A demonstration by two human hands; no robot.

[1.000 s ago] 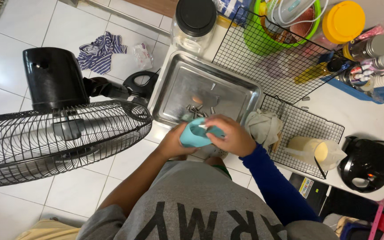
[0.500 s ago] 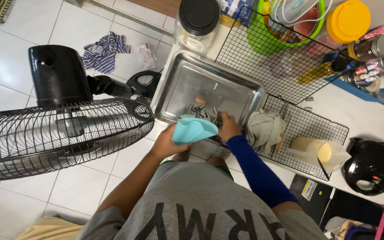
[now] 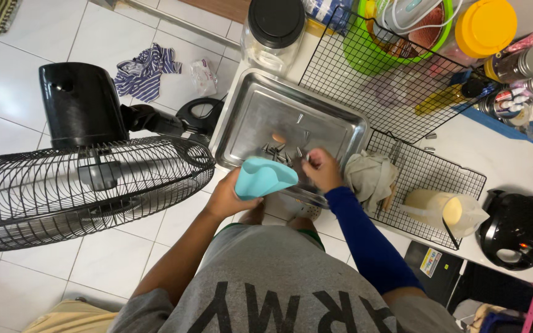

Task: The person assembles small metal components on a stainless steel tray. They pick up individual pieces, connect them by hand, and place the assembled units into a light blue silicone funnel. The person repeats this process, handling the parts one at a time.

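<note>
My left hand (image 3: 226, 198) holds a light blue funnel-like cup (image 3: 263, 177) at the near edge of a metal tray (image 3: 254, 117). My right hand (image 3: 322, 168), in a blue sleeve, reaches into the tray with its fingers pinched at a pile of small metal pieces (image 3: 282, 153). Whether it grips one I cannot tell. A small orange piece (image 3: 278, 137) lies in the tray's middle.
A black floor fan (image 3: 81, 185) stands at the left. A crumpled grey cloth (image 3: 372, 176) lies on a black wire rack (image 3: 430, 179) right of the tray. A jar with a black lid (image 3: 274, 28), a green bowl (image 3: 365, 52) and bottles crowd the back.
My right hand has left the blue cup and moved into the tray. My left hand now holds the cup alone, slightly farther left.
</note>
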